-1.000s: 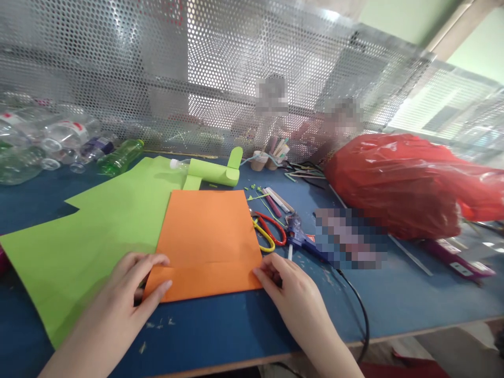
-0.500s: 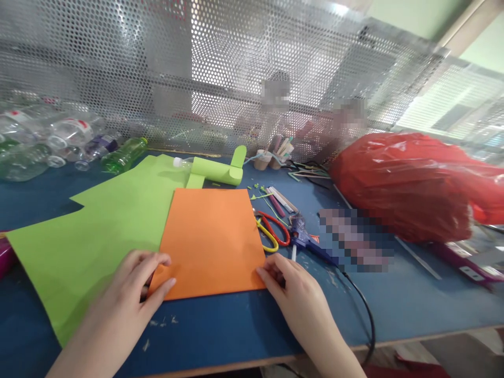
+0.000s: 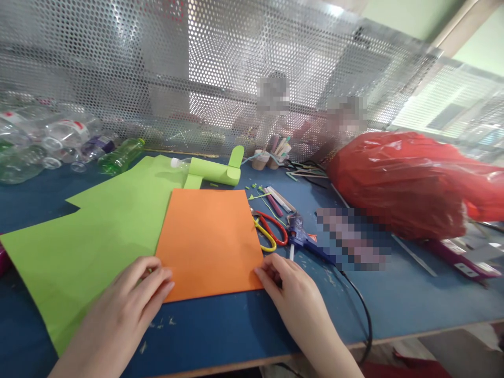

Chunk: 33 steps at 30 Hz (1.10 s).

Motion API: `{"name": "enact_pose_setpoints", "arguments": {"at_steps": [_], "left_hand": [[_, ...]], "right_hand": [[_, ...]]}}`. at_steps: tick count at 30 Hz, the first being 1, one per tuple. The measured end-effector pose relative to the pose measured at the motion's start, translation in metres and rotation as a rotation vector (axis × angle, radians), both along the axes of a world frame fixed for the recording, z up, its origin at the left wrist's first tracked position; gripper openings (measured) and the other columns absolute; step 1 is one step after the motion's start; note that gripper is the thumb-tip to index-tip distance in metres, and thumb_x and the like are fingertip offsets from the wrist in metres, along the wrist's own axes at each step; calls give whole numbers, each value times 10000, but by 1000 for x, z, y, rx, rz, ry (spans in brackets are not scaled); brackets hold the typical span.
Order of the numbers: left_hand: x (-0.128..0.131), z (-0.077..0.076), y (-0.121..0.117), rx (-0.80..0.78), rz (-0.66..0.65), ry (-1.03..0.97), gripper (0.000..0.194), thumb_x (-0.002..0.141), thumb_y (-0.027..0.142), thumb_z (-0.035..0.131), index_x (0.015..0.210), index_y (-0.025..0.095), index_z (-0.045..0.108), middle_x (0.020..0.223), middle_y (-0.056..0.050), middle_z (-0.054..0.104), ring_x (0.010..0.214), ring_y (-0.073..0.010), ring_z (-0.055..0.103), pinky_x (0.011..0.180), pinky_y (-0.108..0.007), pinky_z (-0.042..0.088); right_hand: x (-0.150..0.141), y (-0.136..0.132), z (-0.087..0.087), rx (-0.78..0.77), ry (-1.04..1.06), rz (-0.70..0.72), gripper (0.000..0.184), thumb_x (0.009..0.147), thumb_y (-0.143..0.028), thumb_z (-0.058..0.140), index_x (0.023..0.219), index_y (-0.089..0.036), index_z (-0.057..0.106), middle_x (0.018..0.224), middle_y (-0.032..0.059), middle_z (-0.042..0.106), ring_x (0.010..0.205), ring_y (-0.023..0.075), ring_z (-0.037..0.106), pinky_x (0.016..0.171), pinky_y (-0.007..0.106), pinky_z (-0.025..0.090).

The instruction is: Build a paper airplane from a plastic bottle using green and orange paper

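Note:
A flat orange sheet of paper (image 3: 210,241) lies before me, its left edge overlapping a large green sheet (image 3: 114,226). My left hand (image 3: 136,294) is at its lower left corner, thumb and fingers closed together on it. At the lower right corner my right hand (image 3: 291,286) pinches the edge between thumb and curled fingers. Just beyond the sheet lies a bottle wrapped in green paper (image 3: 214,171), with paper fins and a white cap. Scissors (image 3: 271,231) with red and yellow handles rest by the right edge, partly under the paper.
A blue glue gun (image 3: 301,236) with a black cord lies right of the scissors. Further right sits a red plastic bag (image 3: 397,184). Plastic bottles (image 3: 59,136) crowd the back left. Cups of sticks (image 3: 268,157) stand before the perforated metal screen (image 3: 165,79).
My left thumb has come in against the fingers at the sheet's corner. My right hand keeps its hold. The view has shifted slightly.

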<state>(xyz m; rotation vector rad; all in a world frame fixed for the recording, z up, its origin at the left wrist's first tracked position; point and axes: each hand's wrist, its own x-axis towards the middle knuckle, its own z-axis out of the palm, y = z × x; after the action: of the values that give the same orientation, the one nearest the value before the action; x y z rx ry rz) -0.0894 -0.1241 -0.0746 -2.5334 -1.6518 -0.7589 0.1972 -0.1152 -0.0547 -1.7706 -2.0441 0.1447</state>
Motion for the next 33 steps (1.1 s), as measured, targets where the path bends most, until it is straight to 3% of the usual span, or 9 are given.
{"name": "enact_pose_setpoints", "arguments": {"at_steps": [5,11,15,21,25,29,33], "left_hand": [[3,5,3,66,-39,-21,373,969,388,303,896,235,636,936,-31,642,845,-166,679,724,-238,537],[2,7,5,-100,-3,-4,333,948,409,347,850,221,604,923,-45,622,736,-156,667,559,-211,506],[2,7,6,-137,27,-61,337,938,417,364,805,217,603,891,-38,622,672,-135,647,566,-199,504],[8,7,3,-26,-15,6,392,959,358,304,804,214,634,876,-53,641,763,-173,654,634,-250,529],[12,4,-7,105,15,126,447,942,149,222,911,199,665,962,-87,656,945,-236,618,737,-338,539],[9,2,-10,143,-51,193,482,857,18,273,1048,225,665,1037,-60,679,1031,-261,581,772,-351,548],[9,7,-10,89,-197,92,437,910,89,294,1036,260,676,1045,-35,688,1041,-193,614,820,-268,543]], "right_hand": [[-2,0,1,3,-9,-4,127,870,-240,545,745,-217,536,696,10,625,692,189,599,580,255,416],[-1,2,0,34,-32,17,138,868,-237,530,731,-221,527,678,10,620,666,189,599,560,253,416],[0,2,-1,37,-43,24,138,873,-242,521,737,-223,523,698,15,628,677,194,607,563,258,426],[0,2,-1,28,-58,23,129,867,-228,535,739,-223,516,712,15,629,690,198,609,572,262,433],[-1,1,-1,13,-63,10,128,871,-224,544,749,-221,504,726,14,625,719,208,610,596,275,441],[-2,0,-1,17,-64,9,143,876,-232,544,742,-222,496,727,12,625,724,207,610,605,277,444],[-2,1,-2,46,-70,14,144,870,-238,544,735,-225,494,715,9,621,714,200,610,587,267,441]]}}
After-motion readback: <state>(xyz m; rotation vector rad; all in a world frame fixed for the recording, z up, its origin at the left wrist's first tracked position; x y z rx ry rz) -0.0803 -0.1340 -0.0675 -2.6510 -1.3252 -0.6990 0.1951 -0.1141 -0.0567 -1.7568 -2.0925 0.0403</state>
